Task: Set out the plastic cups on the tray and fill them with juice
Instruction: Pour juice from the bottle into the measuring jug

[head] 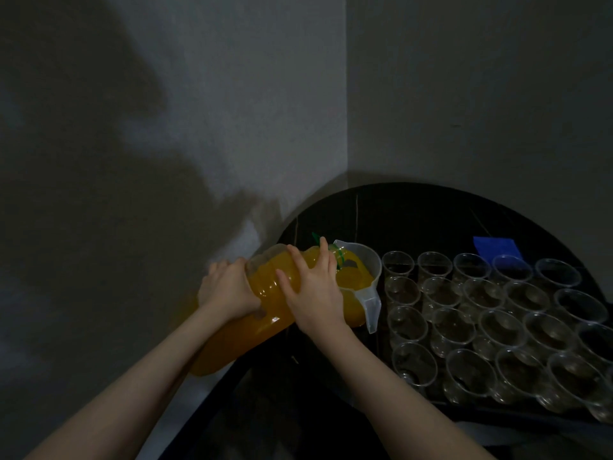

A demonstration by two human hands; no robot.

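A large clear bottle of orange juice lies tipped to the right, its green-ringed neck over a clear plastic jug that holds orange juice. My left hand grips the bottle's base end. My right hand lies over the bottle's upper side near the neck, fingers spread on it. Several clear plastic cups stand in rows, empty, on a dark tray to the right of the jug.
A dark round table sits in a corner between two pale walls. A blue sheet lies behind the cups. The room is dim, and the table's near edge runs under my right forearm.
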